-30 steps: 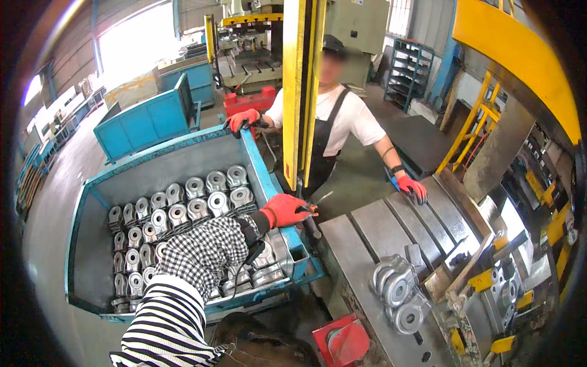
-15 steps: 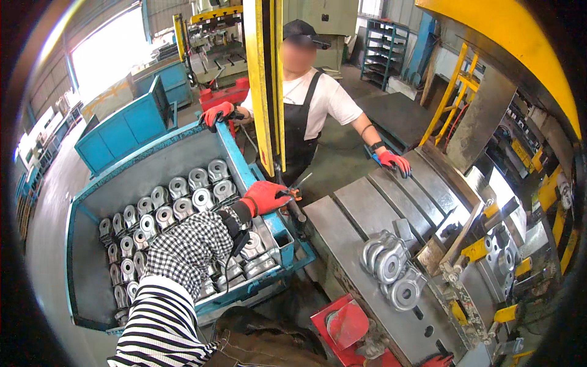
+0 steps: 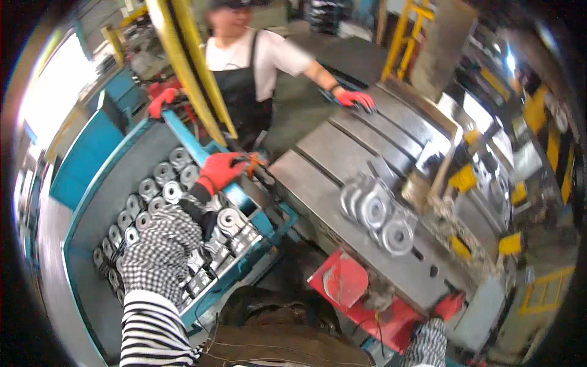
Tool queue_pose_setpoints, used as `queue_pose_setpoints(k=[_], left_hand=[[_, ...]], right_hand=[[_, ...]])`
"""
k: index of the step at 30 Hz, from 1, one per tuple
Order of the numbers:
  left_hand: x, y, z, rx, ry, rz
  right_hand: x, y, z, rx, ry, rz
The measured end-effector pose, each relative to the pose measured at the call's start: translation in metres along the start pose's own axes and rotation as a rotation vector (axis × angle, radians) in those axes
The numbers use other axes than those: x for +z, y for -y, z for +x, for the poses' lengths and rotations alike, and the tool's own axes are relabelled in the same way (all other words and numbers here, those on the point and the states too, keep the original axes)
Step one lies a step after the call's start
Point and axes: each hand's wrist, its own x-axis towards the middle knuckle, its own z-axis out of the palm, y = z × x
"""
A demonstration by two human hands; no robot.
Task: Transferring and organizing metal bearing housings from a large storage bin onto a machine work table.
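My left hand, in a red glove with dark fingertips, reaches over the near right corner of a blue metal bin. Its fingers are closed around something dark, with an orange-handled tool at the fingertips; blur hides its kind. Rows of ringed metal parts fill the bin under my left arm. My right hand, also red-gloved, is at the near right corner of the slotted steel table; blur smears its fingers. Several shiny ringed metal parts lie together on that table.
Across the table stands a co-worker, one gloved hand on the table's far edge, the other on the bin rim. A yellow post rises between us. A red metal box sits below the table's near edge.
My view has turned and tilted, so the scene sits lower and further left. My right hand and checked sleeve now show more at the table's corner. My left hand stays near the bin corner.
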Motion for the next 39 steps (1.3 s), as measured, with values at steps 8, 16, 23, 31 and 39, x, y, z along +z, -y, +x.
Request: queue_pose_setpoints(k=[8,16,23,31,39], left_hand=[[0.017,0.005,0.01,0.001,-0.003,0.049],[0.013,0.008,0.005,-0.05,0.037,-0.018],[0.016,0.009,0.008,-0.062,0.001,0.015],[0.027,0.031,0.015,-0.066,-0.047,0.049],[0.033,0.06,0.026,-0.1,-0.109,-0.147]], right_hand=[[0.004,-0.009,-0.001,0.021,-0.045,-0.09],[0.001,-0.004,-0.005,0.033,-0.082,-0.093],[-0.003,-0.006,-0.006,0.058,-0.066,-0.116],[-0.011,0.001,-0.006,0.067,-0.051,-0.109],[0.009,-0.008,-0.007,0.034,-0.091,0.057]])
